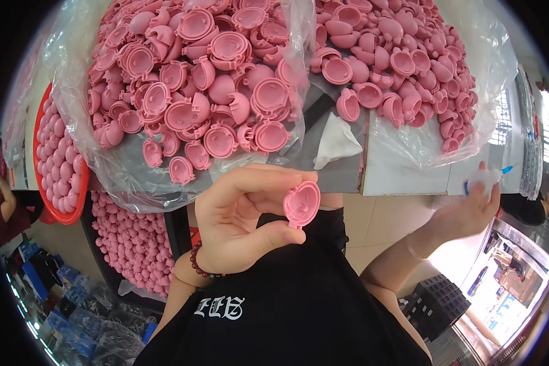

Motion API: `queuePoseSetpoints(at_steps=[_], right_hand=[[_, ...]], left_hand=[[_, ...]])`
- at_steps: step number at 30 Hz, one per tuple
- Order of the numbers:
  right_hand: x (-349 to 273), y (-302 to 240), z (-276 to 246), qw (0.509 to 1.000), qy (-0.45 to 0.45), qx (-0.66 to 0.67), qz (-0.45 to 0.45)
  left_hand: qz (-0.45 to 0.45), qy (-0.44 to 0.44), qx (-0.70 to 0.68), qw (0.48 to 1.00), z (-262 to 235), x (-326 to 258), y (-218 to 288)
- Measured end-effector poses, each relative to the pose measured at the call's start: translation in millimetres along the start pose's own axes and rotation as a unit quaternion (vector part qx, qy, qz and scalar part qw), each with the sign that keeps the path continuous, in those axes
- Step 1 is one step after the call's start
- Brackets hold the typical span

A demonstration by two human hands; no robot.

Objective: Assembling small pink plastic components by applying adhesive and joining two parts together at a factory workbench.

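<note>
My left hand is raised in front of my chest, pinching a small pink plastic half shell between thumb and fingertips. The shell's hollow side, with a rim and small moulded parts inside, faces me. Off to the right, my right hand is held up beside the table edge, its fingers round a small whitish squeeze bottle with a thin blue tip. That bottle is partly hidden by the fingers and somewhat blurred.
Two large heaps of pink half shells lie on clear plastic bags on the table. Between them is a crumpled white cloth. A red basket of pink balls stands left, above a dark crate of more pink balls. Black stacked trays sit lower right.
</note>
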State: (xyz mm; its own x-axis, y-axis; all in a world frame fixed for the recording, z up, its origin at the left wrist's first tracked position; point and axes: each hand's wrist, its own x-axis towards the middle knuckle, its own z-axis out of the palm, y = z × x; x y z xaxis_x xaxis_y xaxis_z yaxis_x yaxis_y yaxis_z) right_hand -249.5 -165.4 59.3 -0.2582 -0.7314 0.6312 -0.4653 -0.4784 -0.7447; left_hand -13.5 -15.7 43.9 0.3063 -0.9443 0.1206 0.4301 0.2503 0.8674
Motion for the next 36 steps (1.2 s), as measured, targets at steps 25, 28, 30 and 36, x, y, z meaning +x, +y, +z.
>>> queuePoseSetpoints(at_steps=[25, 28, 30, 36], right_hand=[[-5.3, -18.1, 19.2, 0.9, -0.425, -0.036, 0.088], [-6.9, -24.9, 25.2, 0.921, -0.383, -0.066, -0.003], [-4.5, -27.9, 22.8, 0.909, -0.406, -0.089, -0.013], [-11.6, -51.7, 20.5, 0.905, -0.425, 0.016, -0.015]], left_hand=[[-0.025, 0.036, -0.008, 0.999, 5.1, -3.0, 1.5], [-0.01, -0.025, -0.064, 0.998, 1.2, -0.2, 0.2], [0.001, -0.041, -0.064, 0.997, 1.3, 1.6, -0.2], [-0.031, -0.057, -0.031, 0.997, 4.4, 7.1, 2.3]])
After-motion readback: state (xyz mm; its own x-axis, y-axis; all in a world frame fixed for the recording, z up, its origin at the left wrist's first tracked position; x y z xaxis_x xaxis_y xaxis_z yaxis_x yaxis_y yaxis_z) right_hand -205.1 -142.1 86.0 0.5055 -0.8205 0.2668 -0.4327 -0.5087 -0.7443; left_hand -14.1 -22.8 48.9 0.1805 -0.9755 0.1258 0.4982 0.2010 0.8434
